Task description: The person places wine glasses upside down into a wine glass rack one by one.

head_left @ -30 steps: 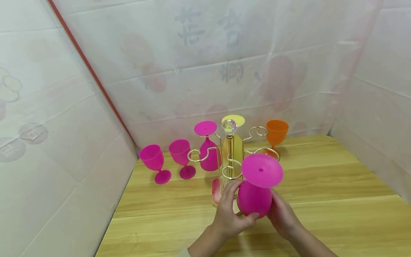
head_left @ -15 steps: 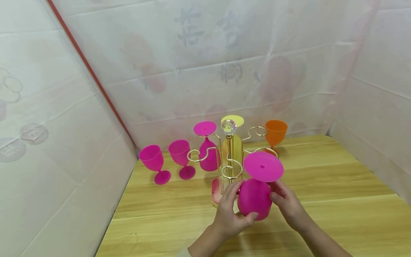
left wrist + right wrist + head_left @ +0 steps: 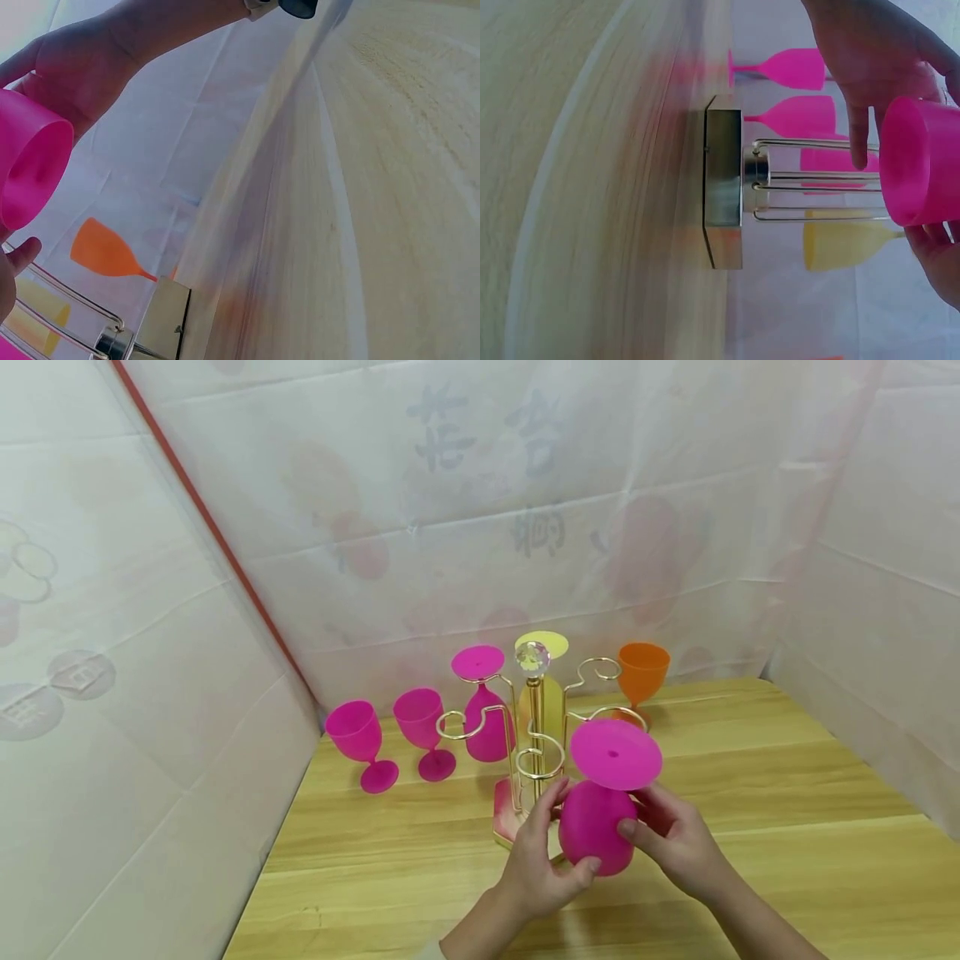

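An upside-down pink goblet (image 3: 597, 828) is held between both hands in front of a gold wire goblet rack (image 3: 534, 718), its round foot on top. My left hand (image 3: 536, 868) grips the bowl from the left, thumb low on the near side. From the right, my right hand (image 3: 678, 843) holds the bowl with its thumb on the near side and fingers behind, partly hidden. In the right wrist view the open mouth of the pink goblet (image 3: 907, 161) faces the table side. Another pink goblet (image 3: 486, 722) and a yellow goblet (image 3: 552, 693) hang upside down at the rack's back.
Two pink goblets (image 3: 355, 731) stand upright left of the rack. An orange goblet (image 3: 642, 672) stands upright at the back right. The rack has a crystal knob (image 3: 532, 658), several wire loops and a hexagonal base (image 3: 506, 814). Fabric walls border the wooden table (image 3: 360, 877).
My right hand has shifted its hold, the thumb coming round from behind the bowl onto its near side. The goblet has tilted slightly; the left hand has hardly moved.
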{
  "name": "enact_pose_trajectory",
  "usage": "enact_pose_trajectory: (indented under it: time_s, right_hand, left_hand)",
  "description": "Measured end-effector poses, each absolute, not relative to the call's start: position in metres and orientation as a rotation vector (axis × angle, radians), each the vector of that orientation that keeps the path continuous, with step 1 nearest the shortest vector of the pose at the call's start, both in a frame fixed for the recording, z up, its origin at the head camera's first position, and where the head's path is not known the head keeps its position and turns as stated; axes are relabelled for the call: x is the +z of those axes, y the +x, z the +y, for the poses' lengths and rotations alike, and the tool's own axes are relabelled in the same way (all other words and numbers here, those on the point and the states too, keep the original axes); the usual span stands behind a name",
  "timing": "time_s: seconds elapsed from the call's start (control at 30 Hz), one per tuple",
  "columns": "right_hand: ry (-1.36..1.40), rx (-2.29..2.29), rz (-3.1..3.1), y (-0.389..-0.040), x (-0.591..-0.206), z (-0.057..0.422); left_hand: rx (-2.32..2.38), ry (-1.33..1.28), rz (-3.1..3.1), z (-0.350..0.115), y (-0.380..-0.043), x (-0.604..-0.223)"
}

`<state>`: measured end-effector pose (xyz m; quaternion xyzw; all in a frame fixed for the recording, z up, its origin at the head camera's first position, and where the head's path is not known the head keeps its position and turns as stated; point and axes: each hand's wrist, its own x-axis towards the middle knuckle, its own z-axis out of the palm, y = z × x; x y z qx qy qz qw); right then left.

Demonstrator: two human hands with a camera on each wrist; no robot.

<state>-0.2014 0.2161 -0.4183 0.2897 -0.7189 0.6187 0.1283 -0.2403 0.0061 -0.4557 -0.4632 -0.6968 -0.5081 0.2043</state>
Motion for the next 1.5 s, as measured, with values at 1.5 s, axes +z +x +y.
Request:
enact_pose_trajectory:
  time_s: [1.5]
  right_hand:
    - [0.713,1.648,-2.043,-0.205,-0.403,0.264]
  left_hand:
    - [-1.326,-1.171,-1.740,0.034,-0.236,-0.439]
